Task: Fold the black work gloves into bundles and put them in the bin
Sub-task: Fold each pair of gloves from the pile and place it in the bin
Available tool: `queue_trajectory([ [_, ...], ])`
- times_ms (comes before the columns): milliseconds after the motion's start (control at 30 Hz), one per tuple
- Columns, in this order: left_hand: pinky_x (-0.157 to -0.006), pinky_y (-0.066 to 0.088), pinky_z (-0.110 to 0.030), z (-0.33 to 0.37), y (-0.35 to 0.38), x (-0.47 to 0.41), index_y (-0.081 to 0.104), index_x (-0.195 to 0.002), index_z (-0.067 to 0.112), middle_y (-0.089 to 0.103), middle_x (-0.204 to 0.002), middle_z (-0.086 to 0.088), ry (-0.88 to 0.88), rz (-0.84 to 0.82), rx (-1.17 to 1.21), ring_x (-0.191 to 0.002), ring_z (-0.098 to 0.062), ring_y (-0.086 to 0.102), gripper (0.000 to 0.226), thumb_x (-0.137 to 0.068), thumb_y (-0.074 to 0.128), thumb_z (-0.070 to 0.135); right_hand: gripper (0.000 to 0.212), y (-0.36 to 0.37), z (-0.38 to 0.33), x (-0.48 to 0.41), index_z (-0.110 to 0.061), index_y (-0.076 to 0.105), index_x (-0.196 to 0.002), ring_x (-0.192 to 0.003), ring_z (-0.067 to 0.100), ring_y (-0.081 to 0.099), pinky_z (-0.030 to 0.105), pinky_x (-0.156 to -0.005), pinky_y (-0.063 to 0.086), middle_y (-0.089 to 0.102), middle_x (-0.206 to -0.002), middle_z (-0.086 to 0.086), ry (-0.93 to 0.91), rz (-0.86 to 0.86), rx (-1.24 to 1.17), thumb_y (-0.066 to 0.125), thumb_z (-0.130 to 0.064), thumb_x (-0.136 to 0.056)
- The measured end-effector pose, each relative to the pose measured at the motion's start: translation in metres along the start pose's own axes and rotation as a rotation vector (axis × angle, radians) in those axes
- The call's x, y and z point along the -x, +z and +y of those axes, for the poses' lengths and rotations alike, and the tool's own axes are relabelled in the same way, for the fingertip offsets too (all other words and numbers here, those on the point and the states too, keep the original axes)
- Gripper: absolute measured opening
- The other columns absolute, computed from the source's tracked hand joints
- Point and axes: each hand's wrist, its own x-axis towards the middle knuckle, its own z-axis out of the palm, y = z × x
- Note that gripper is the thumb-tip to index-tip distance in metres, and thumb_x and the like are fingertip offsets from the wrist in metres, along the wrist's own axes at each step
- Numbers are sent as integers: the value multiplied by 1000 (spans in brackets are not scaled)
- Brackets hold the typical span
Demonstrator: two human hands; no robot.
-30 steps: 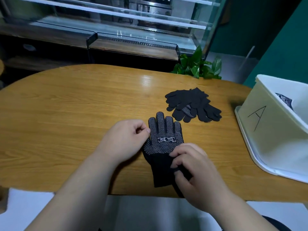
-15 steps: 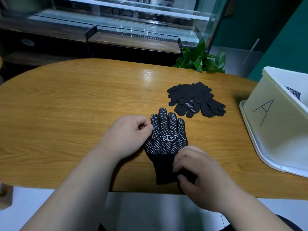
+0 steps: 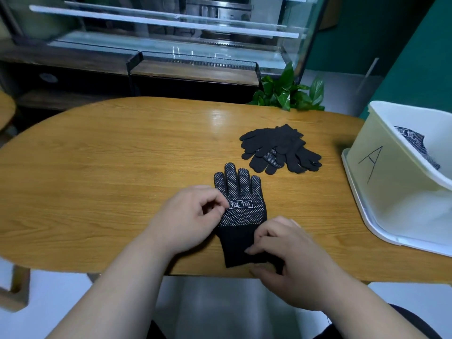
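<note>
Through the head camera we see a black knit work glove with white grip dots (image 3: 241,206) lying flat near the front edge of the oval wooden table (image 3: 110,167), its fingers pointing away from us. Our left hand (image 3: 188,216) curls at its left edge, thumb and forefinger pinching the fabric beside the white logo. Our right hand (image 3: 286,255) bends over the cuff and pinches it on the right side. Further back, a loose pile of black gloves (image 3: 281,149) lies apart. At the right stands the white plastic bin marked A (image 3: 391,192), and a dotted black bundle (image 3: 415,145) shows inside it.
</note>
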Motion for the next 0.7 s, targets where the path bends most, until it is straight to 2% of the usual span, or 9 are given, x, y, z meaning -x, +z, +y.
queue_trajectory([
  [100,-93,42,-28,-1,5,19,70,-101,27,64,-100,17,61,-26,-31,-103,-7,53,53,-64,45,-1,37,0,-3,6,-38,68,-103,-102,5,50,32,-87,46,50,-103,-25,12,-16,7,70,-58,-72],
  [167,-100,36,-36,4,7,35,68,-109,33,59,-115,21,82,-91,-58,-118,-9,47,68,-55,42,-1,39,1,-6,12,-39,67,-104,-100,5,49,31,-84,46,49,-102,-24,20,-18,28,68,-59,-71],
  [233,-106,29,-40,11,9,52,63,-113,39,52,-126,23,104,-175,-84,-130,-5,39,71,-53,47,4,34,5,-11,18,-38,64,-105,-100,6,48,30,-82,47,50,-102,-22,16,-12,77,69,-50,-73],
  [333,-110,25,-43,15,14,67,58,-118,42,47,-133,23,138,-234,-140,-134,-3,34,66,-57,60,14,27,9,-15,26,-35,64,-97,-96,9,50,31,-78,50,55,-97,-18,20,69,72,72,-26,-73],
  [433,-113,21,-41,24,19,78,58,-122,43,43,-139,23,164,-208,-149,-139,-3,29,58,-66,73,35,18,-1,-26,35,-31,65,-92,-93,8,53,30,-78,47,58,-93,-18,23,140,-38,62,-21,-77],
  [500,-114,20,-38,36,25,85,61,-121,42,43,-142,25,185,-152,-126,-142,-2,27,48,-75,71,50,16,-12,-40,42,-31,64,-89,-92,7,54,29,-77,47,58,-90,-20,49,190,-144,59,-21,-78],
  [567,-111,28,-34,53,26,90,65,-115,39,55,-133,24,233,-87,-63,-133,1,42,33,-83,66,47,19,-28,-59,46,-37,62,-83,-89,7,57,24,-75,45,60,-86,-18,166,287,-328,61,-19,-76],
  [600,-105,36,-33,63,25,91,66,-111,35,61,-122,22,221,-65,11,-122,1,52,26,-86,62,41,22,-36,-68,49,-37,63,-80,-86,9,58,22,-73,45,63,-85,-15,229,337,-413,64,-16,-76],
  [700,-79,54,-36,92,13,91,71,-99,21,67,-92,16,28,-42,341,-87,-1,62,31,-87,56,46,32,-63,-92,46,-34,70,-86,-69,10,58,23,-64,46,66,-75,-3,368,457,-665,72,-3,-82],
])
